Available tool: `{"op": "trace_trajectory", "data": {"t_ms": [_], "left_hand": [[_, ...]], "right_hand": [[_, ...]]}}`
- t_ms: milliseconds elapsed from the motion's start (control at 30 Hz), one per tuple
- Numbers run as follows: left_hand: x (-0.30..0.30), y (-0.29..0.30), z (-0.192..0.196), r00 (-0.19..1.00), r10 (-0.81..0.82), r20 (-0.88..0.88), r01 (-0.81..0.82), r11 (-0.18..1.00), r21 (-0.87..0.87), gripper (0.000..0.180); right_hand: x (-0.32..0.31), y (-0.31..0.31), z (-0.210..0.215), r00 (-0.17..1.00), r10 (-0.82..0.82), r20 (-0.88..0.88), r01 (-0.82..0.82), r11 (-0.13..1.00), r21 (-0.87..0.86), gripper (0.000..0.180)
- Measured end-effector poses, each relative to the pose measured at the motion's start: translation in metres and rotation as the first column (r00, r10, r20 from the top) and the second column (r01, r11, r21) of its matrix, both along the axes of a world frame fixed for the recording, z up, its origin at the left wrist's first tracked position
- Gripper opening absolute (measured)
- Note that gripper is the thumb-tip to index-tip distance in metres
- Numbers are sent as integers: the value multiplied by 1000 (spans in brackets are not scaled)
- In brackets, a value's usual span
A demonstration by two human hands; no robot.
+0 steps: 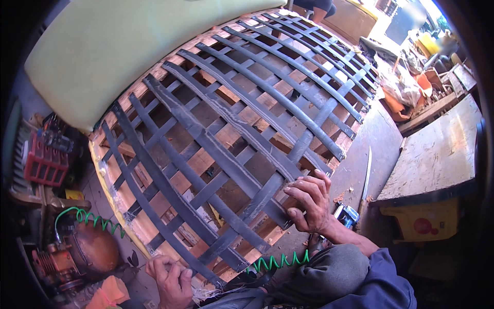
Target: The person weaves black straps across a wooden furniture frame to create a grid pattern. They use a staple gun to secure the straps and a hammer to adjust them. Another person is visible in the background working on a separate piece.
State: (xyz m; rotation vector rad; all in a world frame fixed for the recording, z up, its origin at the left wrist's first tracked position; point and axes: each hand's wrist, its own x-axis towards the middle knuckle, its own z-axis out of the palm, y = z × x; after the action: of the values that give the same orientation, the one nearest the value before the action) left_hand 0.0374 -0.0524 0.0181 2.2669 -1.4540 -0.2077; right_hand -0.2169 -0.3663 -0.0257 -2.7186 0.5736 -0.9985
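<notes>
**Both hands working the near edge of a webbed wooden frame**

While the wooden frame [170, 77] is lying tilted across the middle of the scene, the person is gripping its near side with both hands. The right hand [309, 202] is pressing down, fingers curled, on the near right rail, closing over the end of a dark strap [267, 193] where it is crossing the wood. The left hand [172, 278] is clenching at the near left corner, closed on what looks like a strap end or a small tool; which of the two cannot be told.

The webbing straps [221, 134] are running in a woven lattice from the near left to the far right. They are looking flat, rubbery and flexible, so they would likely be giving under a pull and springing back. A firm pinch near the free end should be holding best. The frame itself is looking stiff and fairly heavy, best gripped by its rails.

A pale foam cushion [118, 46] is resting against the far left side. A green coiled hose [92, 219] is trailing from a rusty compressor [87, 250] at the near left, and a long blade [366, 172] is lying to the right beside a wooden board [437, 149].
</notes>
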Motion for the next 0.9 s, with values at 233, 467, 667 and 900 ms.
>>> {"op": "trace_trajectory", "data": {"t_ms": [233,467,667,900], "left_hand": [[-12,9,-58,946,165,-277,-252,915,-316,30],[-18,7,-30,931,47,-363,-113,980,-163,40],[-8,-12,15,880,-115,-461,111,993,-36,36],[21,-23,36,835,-274,-477,408,890,204,24]], "right_hand": [[-4,-14,-23,988,-5,155,13,999,-47,22],[-5,-27,0,995,-20,96,24,999,-38,32],[-8,-33,23,999,-42,-11,42,998,-45,39],[-74,14,43,824,-566,-29,489,683,542,38]]}}
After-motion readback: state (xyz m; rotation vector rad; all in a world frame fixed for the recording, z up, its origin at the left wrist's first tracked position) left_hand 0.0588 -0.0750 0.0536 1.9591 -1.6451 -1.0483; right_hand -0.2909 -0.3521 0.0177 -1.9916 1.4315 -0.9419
